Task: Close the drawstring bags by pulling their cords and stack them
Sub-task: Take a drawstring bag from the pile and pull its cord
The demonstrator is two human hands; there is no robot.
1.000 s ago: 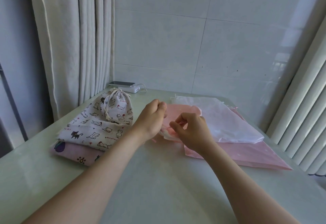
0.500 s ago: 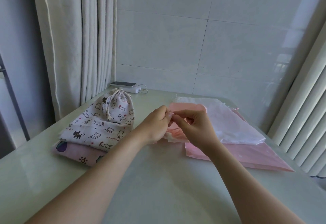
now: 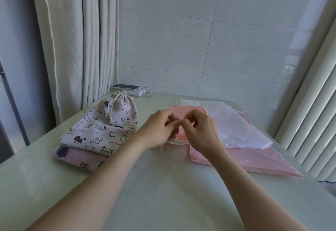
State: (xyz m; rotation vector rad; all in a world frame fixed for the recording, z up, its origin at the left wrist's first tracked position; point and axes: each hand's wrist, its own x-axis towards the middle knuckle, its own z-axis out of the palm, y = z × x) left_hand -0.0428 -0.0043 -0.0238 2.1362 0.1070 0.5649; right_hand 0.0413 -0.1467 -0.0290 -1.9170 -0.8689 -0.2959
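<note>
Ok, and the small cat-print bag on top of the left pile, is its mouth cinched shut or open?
Shut. The small cat-print bag has its neck gathered tight under the cord, whose knotted ends hang down its front.

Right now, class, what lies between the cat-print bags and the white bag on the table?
In the head view, the left hand and right hand meet there, fingertips together, pinching at a pink bag that lies beneath them.

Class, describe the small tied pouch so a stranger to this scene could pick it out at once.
Find the curtain on the left; below it, a stack of printed cloth bags lies on the table. On the stack's far end sits a small cat-print pouch, set apart by its gathered neck and dangling cord.
</note>
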